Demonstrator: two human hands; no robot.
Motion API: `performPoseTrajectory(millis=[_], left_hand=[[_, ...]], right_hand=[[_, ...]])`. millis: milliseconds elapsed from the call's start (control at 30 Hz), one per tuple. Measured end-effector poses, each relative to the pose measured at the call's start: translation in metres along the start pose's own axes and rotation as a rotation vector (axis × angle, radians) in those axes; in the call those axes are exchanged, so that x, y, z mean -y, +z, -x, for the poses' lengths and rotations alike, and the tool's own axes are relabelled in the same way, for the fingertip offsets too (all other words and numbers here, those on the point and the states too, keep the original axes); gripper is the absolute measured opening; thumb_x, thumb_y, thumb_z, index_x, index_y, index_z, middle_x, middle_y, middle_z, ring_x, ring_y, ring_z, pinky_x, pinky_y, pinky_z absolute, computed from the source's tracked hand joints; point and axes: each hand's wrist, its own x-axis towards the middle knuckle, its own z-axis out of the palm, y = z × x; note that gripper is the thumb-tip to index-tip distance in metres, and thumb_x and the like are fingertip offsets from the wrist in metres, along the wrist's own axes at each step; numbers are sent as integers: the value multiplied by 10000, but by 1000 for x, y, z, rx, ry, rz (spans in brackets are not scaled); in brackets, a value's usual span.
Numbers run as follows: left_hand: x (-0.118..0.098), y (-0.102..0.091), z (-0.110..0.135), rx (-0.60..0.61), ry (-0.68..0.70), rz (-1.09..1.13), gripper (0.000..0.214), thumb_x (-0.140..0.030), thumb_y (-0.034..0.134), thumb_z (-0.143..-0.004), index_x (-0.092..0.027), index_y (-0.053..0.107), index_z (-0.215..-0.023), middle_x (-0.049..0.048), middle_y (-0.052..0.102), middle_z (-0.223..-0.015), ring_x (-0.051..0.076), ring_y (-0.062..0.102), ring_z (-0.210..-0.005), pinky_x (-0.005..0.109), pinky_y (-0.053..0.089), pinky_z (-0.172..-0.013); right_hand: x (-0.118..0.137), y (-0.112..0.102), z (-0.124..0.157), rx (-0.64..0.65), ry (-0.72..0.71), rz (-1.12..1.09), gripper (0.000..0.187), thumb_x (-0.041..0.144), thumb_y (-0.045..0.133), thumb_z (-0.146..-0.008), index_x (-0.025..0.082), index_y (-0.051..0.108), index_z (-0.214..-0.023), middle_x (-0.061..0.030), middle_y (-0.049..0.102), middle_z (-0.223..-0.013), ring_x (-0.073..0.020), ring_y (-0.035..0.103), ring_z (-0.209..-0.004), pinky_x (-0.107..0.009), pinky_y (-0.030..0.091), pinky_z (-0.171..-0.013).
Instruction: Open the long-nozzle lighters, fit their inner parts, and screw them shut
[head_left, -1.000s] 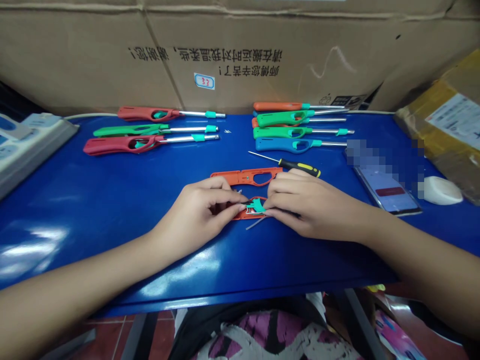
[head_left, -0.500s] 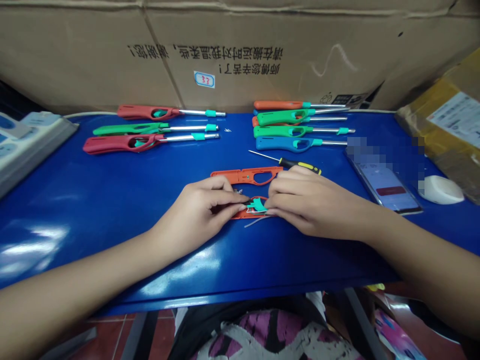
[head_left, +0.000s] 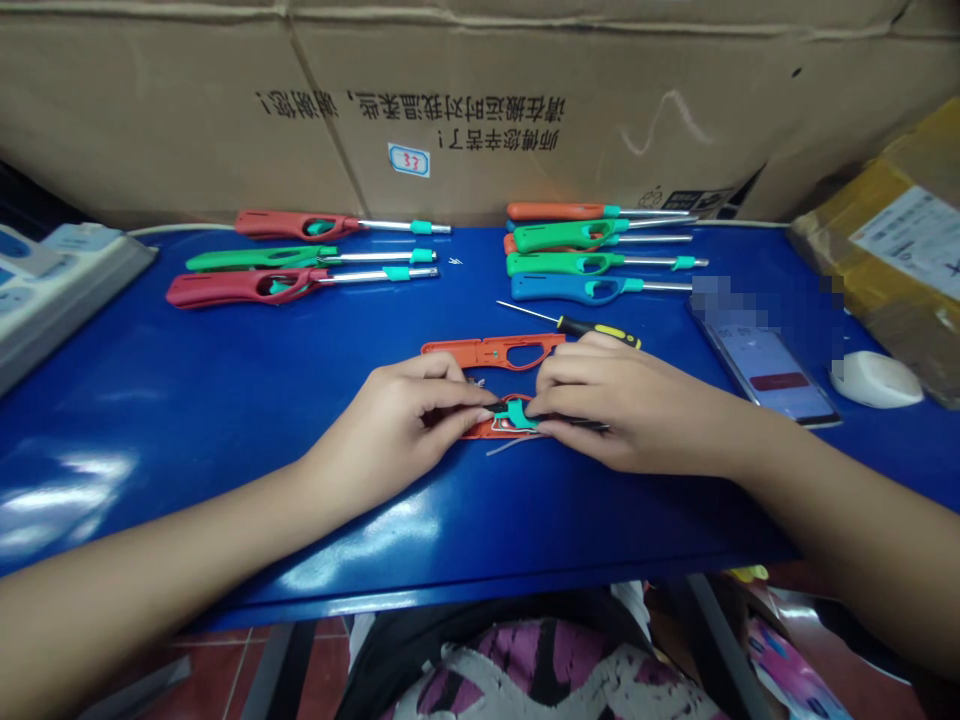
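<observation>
An opened orange lighter shell (head_left: 487, 431) with a teal trigger (head_left: 516, 414) is held flat near the middle of the blue table (head_left: 225, 400). It is pinched at its left part by the closed left hand (head_left: 397, 425), and at the trigger end by the fingertips of the right hand (head_left: 622, 410). A second half-shell (head_left: 491, 352) lies just behind it, with a screwdriver (head_left: 600, 331) beside. Assembled gas lighters (head_left: 592, 262) are lined up along the back edge.

A blue table (head_left: 225, 400) stands before a large cardboard box (head_left: 187, 110) printed with upside-down text. Three long lighters (head_left: 300, 258) lie at the back left and a group of five (head_left: 592, 250) at the back right. Nearer lie a yellow-and-black screwdriver (head_left: 592, 328), a phone (head_left: 772, 375), a white mouse (head_left: 876, 380), a power strip (head_left: 60, 280) and a taped brown parcel (head_left: 892, 250).
</observation>
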Motion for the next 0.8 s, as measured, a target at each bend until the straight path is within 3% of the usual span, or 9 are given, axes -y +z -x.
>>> performPoseTrajectory(millis=[400, 633, 800], left_hand=[[-1, 0, -2, -4, -7, 14, 176, -150, 660, -938, -178, 804, -1035, 31, 703, -839, 130, 654, -737, 245, 537, -680], [-4, 1, -2, 0, 7, 0, 168, -149, 667, -939, -162, 807, -1032, 36, 699, -837, 133, 654, -736, 247, 529, -679], [-4, 1, -2, 4, 20, 3, 169, -132, 666, -938, -145, 803, -1035, 34, 683, -820, 133, 648, -727, 248, 525, -674]], right_hand=[[4, -2, 3, 47, -36, 140, 326, 256, 419, -1065, 179, 725, -983, -76, 683, -931, -219, 562, -866, -378, 390, -815], [9, 3, 1, 74, 177, -153, 151, 286, 549, -1020, 186, 661, -1016, -45, 665, -998, -200, 597, -964, -359, 405, -883], [12, 1, 3, 122, 239, -245, 149, 347, 585, -1012, 203, 625, -1018, -35, 652, -1013, -189, 592, -938, -339, 410, -852]])
